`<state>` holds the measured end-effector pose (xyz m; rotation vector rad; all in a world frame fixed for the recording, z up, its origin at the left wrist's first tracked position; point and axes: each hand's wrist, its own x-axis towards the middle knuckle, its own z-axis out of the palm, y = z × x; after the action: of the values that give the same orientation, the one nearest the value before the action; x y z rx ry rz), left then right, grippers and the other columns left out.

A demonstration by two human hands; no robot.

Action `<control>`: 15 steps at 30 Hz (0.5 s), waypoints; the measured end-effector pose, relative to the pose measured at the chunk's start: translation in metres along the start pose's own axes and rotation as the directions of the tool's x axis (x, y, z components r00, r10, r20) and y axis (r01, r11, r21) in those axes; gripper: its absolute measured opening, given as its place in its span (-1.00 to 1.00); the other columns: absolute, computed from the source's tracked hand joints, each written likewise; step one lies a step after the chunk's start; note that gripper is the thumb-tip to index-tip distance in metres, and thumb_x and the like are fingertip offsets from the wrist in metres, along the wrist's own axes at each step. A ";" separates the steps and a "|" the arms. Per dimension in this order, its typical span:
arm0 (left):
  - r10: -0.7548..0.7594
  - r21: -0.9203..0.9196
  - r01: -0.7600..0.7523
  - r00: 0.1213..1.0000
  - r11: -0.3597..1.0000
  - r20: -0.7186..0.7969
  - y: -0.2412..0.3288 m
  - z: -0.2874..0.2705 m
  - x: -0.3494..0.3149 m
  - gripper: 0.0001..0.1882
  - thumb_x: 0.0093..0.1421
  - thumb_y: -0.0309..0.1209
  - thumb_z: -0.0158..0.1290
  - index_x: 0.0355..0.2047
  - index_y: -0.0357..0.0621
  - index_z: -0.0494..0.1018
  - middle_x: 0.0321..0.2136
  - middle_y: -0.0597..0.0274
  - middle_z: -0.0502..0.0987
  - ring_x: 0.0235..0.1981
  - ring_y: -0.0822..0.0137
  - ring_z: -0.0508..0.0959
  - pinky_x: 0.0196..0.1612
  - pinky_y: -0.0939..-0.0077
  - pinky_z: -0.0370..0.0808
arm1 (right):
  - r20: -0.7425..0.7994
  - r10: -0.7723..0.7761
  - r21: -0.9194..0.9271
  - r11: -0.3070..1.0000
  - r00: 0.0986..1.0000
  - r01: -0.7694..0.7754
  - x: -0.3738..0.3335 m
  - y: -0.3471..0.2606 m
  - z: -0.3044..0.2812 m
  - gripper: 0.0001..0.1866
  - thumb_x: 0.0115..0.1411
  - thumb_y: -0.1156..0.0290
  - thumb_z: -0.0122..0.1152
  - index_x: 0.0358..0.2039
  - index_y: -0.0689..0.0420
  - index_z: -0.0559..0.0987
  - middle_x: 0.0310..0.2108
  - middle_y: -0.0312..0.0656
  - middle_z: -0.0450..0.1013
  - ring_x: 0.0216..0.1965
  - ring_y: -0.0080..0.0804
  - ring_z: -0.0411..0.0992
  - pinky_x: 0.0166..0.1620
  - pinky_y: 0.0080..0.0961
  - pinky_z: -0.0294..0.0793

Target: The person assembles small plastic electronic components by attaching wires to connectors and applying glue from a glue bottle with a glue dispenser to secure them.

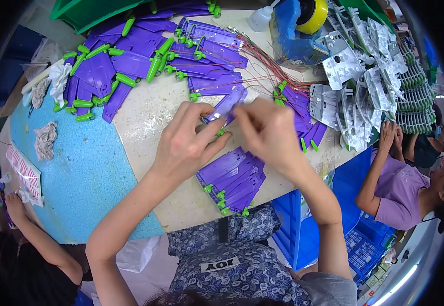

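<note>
My left hand grips a purple plastic wing-shaped part with a green tip, its thumb and fingers around the lower edge. Close against that part's right side is my right hand, its fingers curled into a pinch and slightly smeared; whatever is between them is hidden. Below both hands lies a fanned stack of purple wing parts, green tips toward me. Beyond them, a row of similar purple parts has thin red wires trailing right. A few more purple pieces sit right of my right hand.
A large purple-and-green pile covers the far left. Grey plastic housings are heaped at right, near a blue tape dispenser and a white bottle. A crumpled cloth rests on the blue mat. People work on both sides.
</note>
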<state>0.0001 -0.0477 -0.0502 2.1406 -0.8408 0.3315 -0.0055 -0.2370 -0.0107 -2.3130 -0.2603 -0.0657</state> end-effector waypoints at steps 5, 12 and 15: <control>-0.104 -0.118 0.101 0.995 0.988 -0.015 -0.002 0.004 0.005 -0.44 -0.13 -0.47 0.38 -0.09 -0.30 0.45 -0.22 0.03 0.48 -0.23 0.05 0.53 -0.21 0.24 0.52 | 0.523 0.292 0.053 0.927 0.801 -0.372 0.055 -0.009 -0.017 -0.90 0.07 0.64 0.29 -0.52 0.37 0.54 -0.67 -0.15 0.49 -0.68 -0.44 0.52 -0.63 -0.55 0.48; -0.183 -0.195 0.169 0.981 0.966 -0.057 -0.005 0.001 0.003 -0.43 -0.18 -0.55 0.38 -0.12 -0.30 0.40 -0.23 0.00 0.48 -0.18 -0.03 0.50 -0.14 0.16 0.48 | 0.451 0.178 0.136 0.955 0.875 -0.265 0.058 -0.012 -0.008 -0.90 -0.05 0.64 0.21 -0.64 0.38 0.50 -0.70 0.09 0.48 -0.66 -0.24 0.56 -0.55 -0.37 0.55; -0.052 -0.078 0.045 0.995 0.996 -0.089 -0.001 -0.017 0.000 -0.54 -0.16 -0.45 0.38 -0.22 -0.25 0.47 -0.23 0.06 0.49 -0.19 0.01 0.48 -0.14 0.18 0.46 | -0.263 -0.094 -0.148 0.987 0.960 0.056 0.091 0.008 -0.025 -0.90 0.07 0.55 0.21 -0.51 0.32 0.62 -0.56 0.12 0.52 -0.45 0.03 0.59 -0.31 -0.19 0.57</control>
<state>0.0017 -0.0342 -0.0393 2.0555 -0.7369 0.3638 0.0857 -0.2458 0.0126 -2.3983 -0.2090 -0.4469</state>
